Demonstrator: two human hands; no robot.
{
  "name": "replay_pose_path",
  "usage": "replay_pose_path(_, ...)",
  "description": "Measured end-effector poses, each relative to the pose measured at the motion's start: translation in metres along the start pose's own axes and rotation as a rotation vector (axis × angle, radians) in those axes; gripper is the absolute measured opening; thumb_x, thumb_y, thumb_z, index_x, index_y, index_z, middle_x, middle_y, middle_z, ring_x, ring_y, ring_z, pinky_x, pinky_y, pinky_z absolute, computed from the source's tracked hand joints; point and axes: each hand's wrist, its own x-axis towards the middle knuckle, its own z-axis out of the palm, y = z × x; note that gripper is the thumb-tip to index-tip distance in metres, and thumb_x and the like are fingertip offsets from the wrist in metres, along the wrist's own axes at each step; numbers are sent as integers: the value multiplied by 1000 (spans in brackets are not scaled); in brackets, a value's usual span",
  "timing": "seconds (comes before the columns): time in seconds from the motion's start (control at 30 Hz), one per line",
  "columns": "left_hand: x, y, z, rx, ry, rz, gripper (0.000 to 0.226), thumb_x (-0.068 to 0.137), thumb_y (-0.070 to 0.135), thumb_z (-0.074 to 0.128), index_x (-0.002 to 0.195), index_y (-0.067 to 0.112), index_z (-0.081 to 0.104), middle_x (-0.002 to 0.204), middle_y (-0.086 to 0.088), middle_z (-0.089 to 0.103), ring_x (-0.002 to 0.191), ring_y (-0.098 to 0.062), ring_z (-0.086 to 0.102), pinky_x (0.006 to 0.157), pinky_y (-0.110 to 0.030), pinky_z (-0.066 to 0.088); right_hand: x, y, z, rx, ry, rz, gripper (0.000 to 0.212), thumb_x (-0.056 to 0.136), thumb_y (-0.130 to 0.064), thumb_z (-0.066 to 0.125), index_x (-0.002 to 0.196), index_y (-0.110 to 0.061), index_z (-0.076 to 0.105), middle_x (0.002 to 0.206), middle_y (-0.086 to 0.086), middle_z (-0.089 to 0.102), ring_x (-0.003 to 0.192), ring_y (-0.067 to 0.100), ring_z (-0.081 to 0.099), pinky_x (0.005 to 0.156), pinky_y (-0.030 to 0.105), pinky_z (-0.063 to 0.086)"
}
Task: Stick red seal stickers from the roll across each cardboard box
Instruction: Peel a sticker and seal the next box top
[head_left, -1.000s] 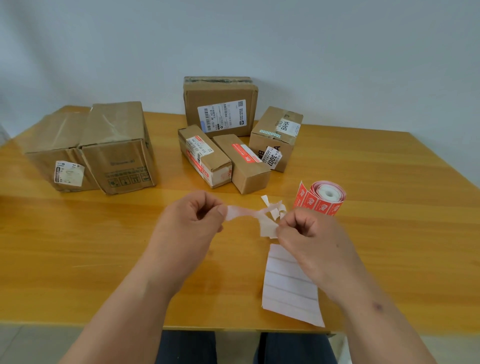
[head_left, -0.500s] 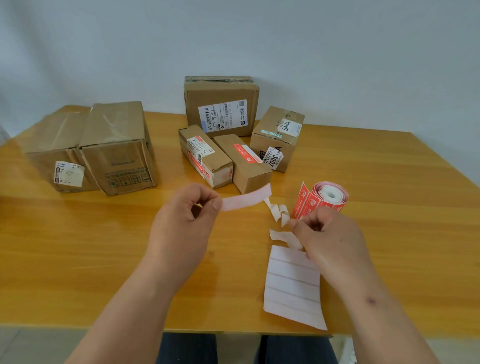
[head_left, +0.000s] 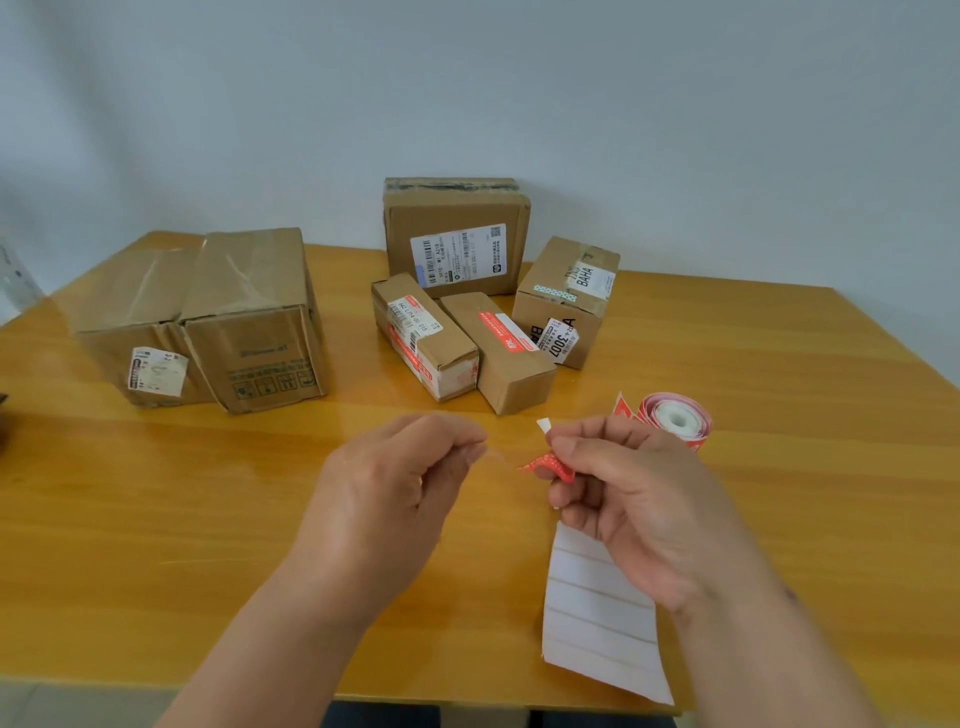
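My right hand (head_left: 639, 499): fingers curled, thumb and forefinger pinching one end of a crumpled red seal sticker (head_left: 549, 464), with a small white tab (head_left: 544, 425) standing up just above the fingertips.

My left hand (head_left: 395, 488): thumb and forefinger pressed together at the tips, at 9 o'clock from the sticker. The stretch between this pinch and the sticker's red end is blurred; whether the fingers hold its far end, I cannot tell.

Backing sheet (head_left: 602, 618): white, ruled with peel lines, lying flat on the table at 6 o'clock from my right hand, its near end over the table edge.

Sticker roll (head_left: 675, 418): red stickers on a white core, at 1 o'clock from my right hand, just behind it, a loose red end standing at its left.

Two long narrow boxes at 12 o'clock from my hands, side by side: the left one (head_left: 423, 338) with white labels and red tape, the right one (head_left: 501, 348) with a red seal on top.

Cube box (head_left: 569, 299): at 1 o'clock, printed labels.

Upright box (head_left: 457, 234): behind those, white shipping label facing me.

Two large boxes at 10 o'clock, touching: (head_left: 135, 322) and (head_left: 254, 317).

Wooden table (head_left: 156, 519): carries all of the above.
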Motion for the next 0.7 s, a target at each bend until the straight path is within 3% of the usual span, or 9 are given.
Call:
replay_pose_path(0.13, 4, 5, -9, -588, -44, -497, 17, 80, 32, 64, 93, 25, 72, 79, 1, 75, 72, -14, 70, 66, -20, 54, 0, -4, 5, -64, -33, -91, 19, 84, 10, 56, 84, -5, 68, 67, 12, 65, 53, 17, 61, 52, 28, 46)
replay_pose_path(0.23, 4, -3, -16, -880, -69, -601, 11, 83, 22, 71, 93, 20, 76, 85, -13, 75, 79, -26, 71, 74, -30, 57, -1, -8, 15, -208, -55, -174, 20, 84, 10, 59, 86, -7, 68, 67, 8, 67, 58, 18, 65, 56, 29, 49)
replay_pose_path(0.3, 3, -9, -20, -1005, -65, -637, 21, 80, 19, 61, 93, 18, 77, 87, -18, 73, 77, -28, 71, 71, -31, 57, 0, -11, 22, -297, -58, -218, 18, 83, 7, 62, 88, -10, 68, 68, 5, 68, 61, 18, 67, 60, 30, 50)
replay_pose_path(0.43, 4, -22, -31, -1138, -84, -652, 23, 74, 16, 69, 96, 11, 76, 86, -20, 72, 73, -28, 70, 70, -37, 57, 3, -13, 36, -505, -55, -293, 20, 83, -2, 66, 84, -23, 68, 71, 1, 71, 67, 19, 69, 70, 42, 53)
replay_pose_path(0.5, 4, -30, -39, -1235, -84, -633, 41, 63, 27, 82, 98, 8, 74, 88, -20, 71, 75, -28, 70, 70, -39, 58, 6, -12, 40, -600, -28, -327, 23, 82, -6, 67, 80, -28, 67, 72, -1, 71, 71, 22, 68, 74, 46, 54)
replay_pose_path(0.57, 5, -36, -47, -1251, -37, -656, 54, 55, 38, 87, 97, 7, 73, 89, -20, 71, 76, -28, 70, 68, -39, 58, 8, -12, 42, -629, 5, -340, 25, 82, -6, 68, 78, -31, 67, 74, -3, 70, 74, 21, 67, 74, 42, 54)
replay_pose_path(0.7, 9, -41, -55, -1002, -2, -751, 46, 62, 42, 80, 98, 14, 72, 93, -13, 71, 81, -24, 69, 66, -38, 57, 11, -13, 51, -715, -61, -364, 21, 85, -8, 67, 82, -29, 65, 76, -6, 68, 73, 14, 65, 62, 19, 48)
